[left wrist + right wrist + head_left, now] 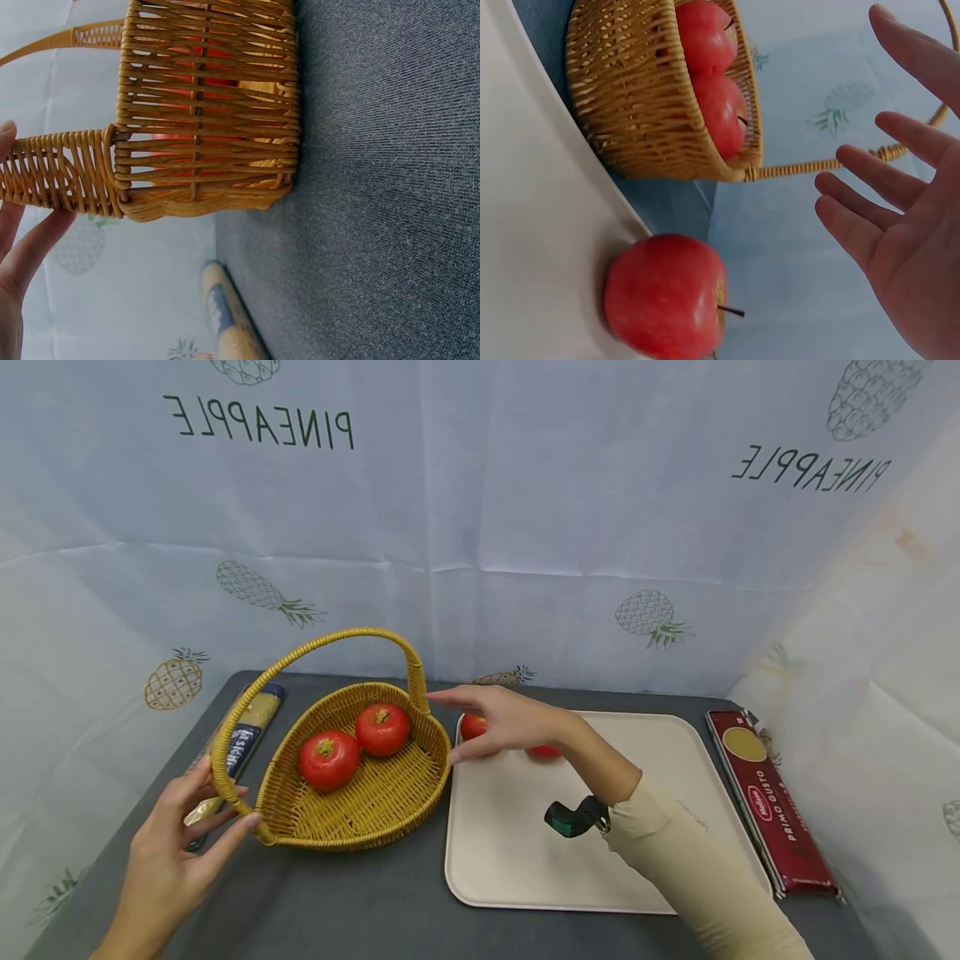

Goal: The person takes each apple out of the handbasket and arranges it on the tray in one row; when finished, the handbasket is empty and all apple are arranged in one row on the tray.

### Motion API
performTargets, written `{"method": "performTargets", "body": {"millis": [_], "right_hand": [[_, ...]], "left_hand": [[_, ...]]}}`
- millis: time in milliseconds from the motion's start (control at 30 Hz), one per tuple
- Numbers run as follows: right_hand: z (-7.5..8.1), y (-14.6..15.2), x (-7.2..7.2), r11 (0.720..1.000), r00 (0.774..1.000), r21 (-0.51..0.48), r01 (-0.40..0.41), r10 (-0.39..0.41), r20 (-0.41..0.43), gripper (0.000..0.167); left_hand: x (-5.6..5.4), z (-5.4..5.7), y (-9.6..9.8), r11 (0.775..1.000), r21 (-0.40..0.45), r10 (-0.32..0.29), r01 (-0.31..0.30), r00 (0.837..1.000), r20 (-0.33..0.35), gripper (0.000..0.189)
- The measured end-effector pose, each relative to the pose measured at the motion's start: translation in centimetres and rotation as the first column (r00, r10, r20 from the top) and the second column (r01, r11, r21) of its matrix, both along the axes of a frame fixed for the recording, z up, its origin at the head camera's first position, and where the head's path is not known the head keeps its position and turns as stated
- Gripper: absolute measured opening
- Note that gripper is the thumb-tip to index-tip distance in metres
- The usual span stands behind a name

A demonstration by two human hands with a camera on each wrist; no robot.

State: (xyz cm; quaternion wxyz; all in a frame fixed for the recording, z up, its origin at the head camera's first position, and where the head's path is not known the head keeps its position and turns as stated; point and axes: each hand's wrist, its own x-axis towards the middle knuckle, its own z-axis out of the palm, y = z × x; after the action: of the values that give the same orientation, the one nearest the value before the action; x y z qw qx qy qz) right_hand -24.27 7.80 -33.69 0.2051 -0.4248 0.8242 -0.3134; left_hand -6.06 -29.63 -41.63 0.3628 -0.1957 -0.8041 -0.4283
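We find the wicker basket on the grey table, just left of the pale tray, with two red apples inside it and two more apples on the tray, partly hidden behind the right hand; having basket and tray side by side probably keeps any reach between them short, and the basket's wall and the tray's raised rim likely stop round fruit rolling off. We take the left hand to be steadying the basket, since it pinches the lower end of the handle, thumb on one side and fingers on the other, with little gap left. The right hand holds nothing: its fingers are spread wide and nearly straight, thumb well apart, just beside the basket's rim, though we cannot tell whether any fingertip touches it
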Motion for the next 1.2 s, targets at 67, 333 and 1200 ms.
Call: {"method": "performTargets", "body": {"millis": [67,333,1200], "right_hand": [[-0.1,-0.7,0.0,1.0,1.0,-0.001,-0.018,0.018,0.01,0.084],[-0.7,-2.8,-0.3,0.997,0.995,-0.005,-0.083,0.083,0.058,0.083],[-1.8,-8.5,-3.5,0.986,0.969,0.085,-0.142,0.121,0.216,0.084]], "left_hand": [[0.0,0.0,-0.1,1.0,-0.003,-0.001,0.001,1.0,-0.003,0.089],[0.0,0.2,0.1,1.0,-0.01,0.012,-0.012,1.0,0.009,0.088],[-0.1,0.0,-0.1,1.0,-0.003,0.012,-0.012,1.0,0.009,0.089]]}}
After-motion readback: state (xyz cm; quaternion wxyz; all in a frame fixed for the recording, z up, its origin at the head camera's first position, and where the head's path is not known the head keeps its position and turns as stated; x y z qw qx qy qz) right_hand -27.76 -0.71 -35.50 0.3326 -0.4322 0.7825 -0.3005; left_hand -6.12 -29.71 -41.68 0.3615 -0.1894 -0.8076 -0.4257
